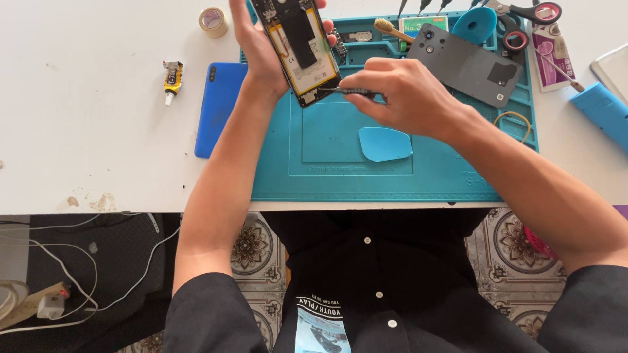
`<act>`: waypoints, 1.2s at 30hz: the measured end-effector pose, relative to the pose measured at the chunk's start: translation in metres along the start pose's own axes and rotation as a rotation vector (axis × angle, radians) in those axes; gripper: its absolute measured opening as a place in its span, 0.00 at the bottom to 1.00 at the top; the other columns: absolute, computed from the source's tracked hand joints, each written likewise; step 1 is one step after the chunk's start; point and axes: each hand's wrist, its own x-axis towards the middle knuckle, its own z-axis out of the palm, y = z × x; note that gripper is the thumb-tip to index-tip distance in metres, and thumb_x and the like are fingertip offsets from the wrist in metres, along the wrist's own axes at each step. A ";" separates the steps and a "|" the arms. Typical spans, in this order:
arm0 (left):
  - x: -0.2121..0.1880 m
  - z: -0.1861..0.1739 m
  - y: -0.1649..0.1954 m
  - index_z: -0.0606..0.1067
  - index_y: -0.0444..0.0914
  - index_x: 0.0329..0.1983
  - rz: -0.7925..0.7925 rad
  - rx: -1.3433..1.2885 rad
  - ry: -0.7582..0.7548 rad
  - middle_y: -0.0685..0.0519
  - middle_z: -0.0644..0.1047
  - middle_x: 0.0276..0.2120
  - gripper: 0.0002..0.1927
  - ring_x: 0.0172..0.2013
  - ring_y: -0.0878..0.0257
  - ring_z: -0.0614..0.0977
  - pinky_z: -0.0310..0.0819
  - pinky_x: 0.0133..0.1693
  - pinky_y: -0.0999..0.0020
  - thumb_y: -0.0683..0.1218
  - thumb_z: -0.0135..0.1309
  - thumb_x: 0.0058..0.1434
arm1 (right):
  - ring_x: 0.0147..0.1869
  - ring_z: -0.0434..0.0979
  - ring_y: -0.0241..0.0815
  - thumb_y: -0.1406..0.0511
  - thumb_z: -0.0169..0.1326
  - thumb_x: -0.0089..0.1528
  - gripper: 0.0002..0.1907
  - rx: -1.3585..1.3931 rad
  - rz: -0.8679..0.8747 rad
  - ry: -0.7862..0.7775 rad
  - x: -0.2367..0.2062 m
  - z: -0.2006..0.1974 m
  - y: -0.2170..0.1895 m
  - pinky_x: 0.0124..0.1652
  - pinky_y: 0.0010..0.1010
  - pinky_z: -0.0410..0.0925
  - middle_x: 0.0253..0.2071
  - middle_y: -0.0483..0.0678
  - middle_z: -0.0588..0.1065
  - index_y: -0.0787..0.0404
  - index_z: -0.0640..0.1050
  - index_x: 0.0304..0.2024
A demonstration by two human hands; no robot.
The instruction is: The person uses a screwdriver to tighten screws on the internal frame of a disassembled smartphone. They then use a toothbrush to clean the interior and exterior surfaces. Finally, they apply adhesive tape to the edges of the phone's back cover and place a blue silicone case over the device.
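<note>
My left hand (258,46) holds an opened phone (297,49) tilted above the teal work mat (340,176), its back off and its battery and boards showing. My right hand (402,95) grips a thin dark tool (350,91) whose tip touches the phone's lower edge. The phone's dark grey back cover (468,65) lies on the mat's far right part. A light blue pick (384,144) rests on the mat just below my right hand.
A blue phone (219,108) lies left of the mat, with a small glue tube (172,78) and a tape roll (213,21) further left. Scissors (523,16), a brush (392,29), a blue oval tray (474,25) and a blue tool (605,111) sit at the far right.
</note>
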 end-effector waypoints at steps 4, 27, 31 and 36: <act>-0.001 0.005 -0.002 0.77 0.31 0.50 -0.038 0.044 -0.002 0.41 0.81 0.39 0.49 0.40 0.51 0.85 0.85 0.46 0.54 0.79 0.30 0.65 | 0.23 0.74 0.42 0.63 0.62 0.66 0.08 -0.153 -0.032 0.019 -0.002 0.009 -0.006 0.23 0.35 0.65 0.26 0.46 0.75 0.58 0.85 0.46; 0.001 0.013 0.001 0.77 0.33 0.46 -0.037 0.053 0.056 0.45 0.81 0.37 0.46 0.38 0.53 0.85 0.85 0.44 0.56 0.76 0.27 0.67 | 0.29 0.79 0.50 0.62 0.62 0.64 0.12 -0.107 0.088 -0.038 -0.005 -0.001 -0.008 0.30 0.39 0.70 0.30 0.52 0.80 0.65 0.84 0.43; 0.001 0.014 0.000 0.78 0.33 0.46 -0.030 0.066 0.066 0.45 0.81 0.37 0.46 0.38 0.53 0.85 0.85 0.45 0.55 0.76 0.27 0.67 | 0.28 0.79 0.50 0.62 0.62 0.65 0.12 -0.103 0.105 -0.057 -0.005 0.001 -0.008 0.28 0.39 0.70 0.30 0.52 0.80 0.65 0.84 0.44; 0.001 0.013 0.000 0.78 0.33 0.45 -0.027 0.100 0.050 0.43 0.81 0.36 0.47 0.37 0.53 0.86 0.86 0.44 0.56 0.76 0.26 0.67 | 0.31 0.80 0.52 0.61 0.61 0.66 0.13 -0.115 0.076 -0.030 -0.005 0.001 -0.007 0.31 0.39 0.71 0.33 0.53 0.81 0.66 0.83 0.45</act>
